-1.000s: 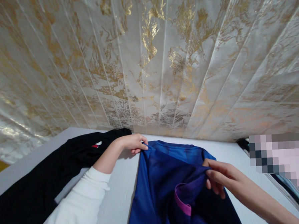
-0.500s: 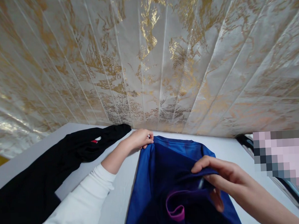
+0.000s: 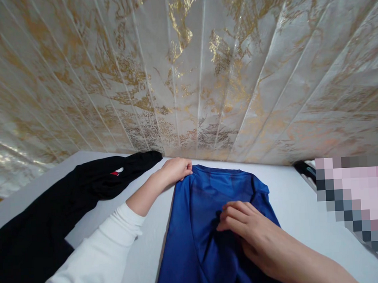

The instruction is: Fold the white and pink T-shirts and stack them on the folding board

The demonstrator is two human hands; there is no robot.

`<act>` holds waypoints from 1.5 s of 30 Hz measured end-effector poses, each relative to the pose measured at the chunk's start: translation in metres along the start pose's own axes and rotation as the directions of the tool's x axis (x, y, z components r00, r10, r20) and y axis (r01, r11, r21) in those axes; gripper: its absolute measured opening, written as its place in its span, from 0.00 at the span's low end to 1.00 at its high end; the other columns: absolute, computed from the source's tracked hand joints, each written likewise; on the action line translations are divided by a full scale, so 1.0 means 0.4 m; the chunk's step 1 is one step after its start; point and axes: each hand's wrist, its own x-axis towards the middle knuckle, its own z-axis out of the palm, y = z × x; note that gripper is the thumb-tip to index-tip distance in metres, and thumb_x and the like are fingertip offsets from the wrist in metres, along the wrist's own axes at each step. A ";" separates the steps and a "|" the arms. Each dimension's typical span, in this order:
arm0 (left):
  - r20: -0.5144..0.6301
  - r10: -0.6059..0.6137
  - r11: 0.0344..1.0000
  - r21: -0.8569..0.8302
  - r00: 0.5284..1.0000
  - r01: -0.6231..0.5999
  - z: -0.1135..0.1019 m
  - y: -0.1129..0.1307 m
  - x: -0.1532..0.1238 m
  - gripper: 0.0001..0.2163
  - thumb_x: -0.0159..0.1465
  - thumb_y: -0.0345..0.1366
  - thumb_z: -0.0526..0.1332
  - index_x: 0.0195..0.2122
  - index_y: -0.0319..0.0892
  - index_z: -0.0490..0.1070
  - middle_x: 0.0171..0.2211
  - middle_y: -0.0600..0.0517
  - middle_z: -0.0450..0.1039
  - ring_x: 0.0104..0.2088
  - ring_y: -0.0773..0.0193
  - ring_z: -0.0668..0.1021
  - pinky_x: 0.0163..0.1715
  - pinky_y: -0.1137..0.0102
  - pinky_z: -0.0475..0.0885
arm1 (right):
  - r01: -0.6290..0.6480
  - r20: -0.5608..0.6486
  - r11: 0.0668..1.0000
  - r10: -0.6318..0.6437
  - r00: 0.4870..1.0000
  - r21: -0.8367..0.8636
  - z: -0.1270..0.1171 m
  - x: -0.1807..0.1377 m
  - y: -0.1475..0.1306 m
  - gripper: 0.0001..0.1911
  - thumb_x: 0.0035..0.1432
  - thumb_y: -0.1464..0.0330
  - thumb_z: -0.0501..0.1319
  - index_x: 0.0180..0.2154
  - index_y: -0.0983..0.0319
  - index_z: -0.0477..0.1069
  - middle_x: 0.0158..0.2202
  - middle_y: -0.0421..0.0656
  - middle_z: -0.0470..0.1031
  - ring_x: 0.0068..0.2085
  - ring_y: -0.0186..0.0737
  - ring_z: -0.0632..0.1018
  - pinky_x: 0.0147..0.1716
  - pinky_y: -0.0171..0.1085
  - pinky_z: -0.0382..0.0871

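A blue, slightly shiny shirt [image 3: 181, 239] lies on the white table, its upper edge toward the wall. My left hand [image 3: 176, 169] is closed, its fingers pinching the shirt's upper left corner. Over the middle of the cloth is my right hand [image 3: 247, 229], with loosely bent fingers and nothing gripped between them. Its fingertips touch or nearly touch the fabric, which creases below them. The palm side and much of the right thumb are hidden.
To the left, a black garment [image 3: 53, 212] with a small red and white mark lies on the white tabletop [image 3: 144, 249]. A wall covering [image 3: 185, 74] with gold patterns rises behind the table. Dark and pale items [image 3: 304, 169] lie at the right edge, partly under a blurred patch.
My right hand has let go of the lifted dark flap with the purple edge and moved left and down onto the shirt. The cloth now lies flatter. My left hand keeps its corner.
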 end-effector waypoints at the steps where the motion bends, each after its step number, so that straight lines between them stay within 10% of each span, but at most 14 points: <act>1: 0.002 -0.001 1.000 0.009 1.000 0.001 -0.001 0.000 0.002 0.04 0.63 0.36 0.61 0.31 0.46 0.73 0.19 0.58 0.73 0.26 0.64 0.76 0.24 0.74 0.57 | -0.009 0.027 1.000 0.008 1.000 0.022 -0.003 0.001 -0.006 0.27 0.41 0.85 0.50 0.40 0.56 0.69 0.41 0.41 0.74 0.46 0.42 0.72 0.50 0.45 0.65; 6: -0.012 -0.041 0.997 0.072 0.999 0.042 -0.021 0.028 -0.019 0.06 0.63 0.33 0.61 0.41 0.44 0.73 0.29 0.51 0.78 0.36 0.58 0.79 0.33 0.72 0.65 | -0.002 0.056 0.999 0.000 0.998 0.044 -0.053 -0.022 -0.007 0.21 0.43 0.83 0.53 0.35 0.55 0.70 0.39 0.42 0.74 0.44 0.45 0.73 0.49 0.47 0.66; 10: -0.073 -0.055 0.989 0.132 0.996 0.064 -0.016 0.122 -0.163 0.17 0.65 0.29 0.57 0.55 0.37 0.66 0.51 0.38 0.73 0.52 0.51 0.74 0.50 0.64 0.65 | 0.030 0.013 1.000 -0.030 0.999 0.010 -0.042 -0.041 -0.042 0.32 0.40 0.82 0.53 0.48 0.56 0.69 0.52 0.46 0.71 0.56 0.48 0.68 0.55 0.48 0.62; 14: -0.244 0.191 0.960 0.250 0.951 -0.129 0.089 0.198 -0.421 0.26 0.68 0.37 0.51 0.67 0.42 0.52 0.64 0.42 0.59 0.62 0.51 0.65 0.57 0.59 0.61 | 0.086 0.050 0.996 -0.086 0.995 -0.010 0.035 -0.051 -0.083 0.27 0.43 0.79 0.56 0.47 0.57 0.70 0.53 0.45 0.71 0.57 0.48 0.67 0.57 0.47 0.59; 19: -0.235 0.386 0.869 0.417 0.892 -0.266 0.236 0.152 -0.616 0.38 0.66 0.42 0.52 0.70 0.40 0.28 0.63 0.45 0.59 0.60 0.55 0.69 0.52 0.66 0.67 | 0.031 -0.095 0.996 -0.040 0.995 -0.089 0.064 -0.051 -0.065 0.20 0.42 0.83 0.54 0.35 0.58 0.72 0.39 0.40 0.76 0.45 0.44 0.71 0.49 0.46 0.59; 30: -0.351 0.548 0.678 0.718 0.759 -0.158 0.273 0.120 -0.612 0.25 0.69 0.46 0.52 0.67 0.52 0.54 0.54 0.44 0.73 0.55 0.51 0.73 0.48 0.62 0.68 | -0.131 -0.235 0.990 0.115 0.965 -0.054 0.032 -0.092 0.039 0.17 0.58 0.79 0.49 0.35 0.59 0.73 0.44 0.46 0.76 0.46 0.45 0.74 0.44 0.44 0.67; 34: -0.327 0.503 0.748 0.629 0.800 -0.213 0.265 0.148 -0.597 0.23 0.67 0.42 0.56 0.63 0.48 0.60 0.57 0.46 0.70 0.55 0.53 0.73 0.47 0.67 0.70 | -0.388 -0.190 0.920 0.371 0.909 -0.055 0.025 -0.147 0.001 0.10 0.59 0.69 0.53 0.43 0.60 0.67 0.39 0.48 0.77 0.38 0.47 0.79 0.36 0.43 0.72; 40: -0.307 0.166 0.985 0.100 0.937 -0.142 0.261 0.284 -0.475 0.25 0.56 0.33 0.62 0.56 0.38 0.63 0.52 0.42 0.70 0.50 0.55 0.76 0.47 0.68 0.74 | -0.427 -0.113 0.889 0.413 0.904 -0.166 0.087 -0.141 -0.067 0.34 0.41 0.76 0.56 0.54 0.61 0.61 0.48 0.51 0.78 0.45 0.51 0.81 0.38 0.40 0.75; 45: -0.332 0.078 0.993 -0.056 0.940 -0.103 0.263 0.320 -0.434 0.11 0.58 0.26 0.54 0.42 0.43 0.66 0.40 0.48 0.71 0.41 0.57 0.78 0.39 0.65 0.74 | -0.461 -0.146 0.871 0.441 0.886 -0.169 -0.041 -0.211 -0.012 0.23 0.39 0.80 0.49 0.35 0.56 0.71 0.38 0.40 0.80 0.39 0.41 0.81 0.36 0.34 0.72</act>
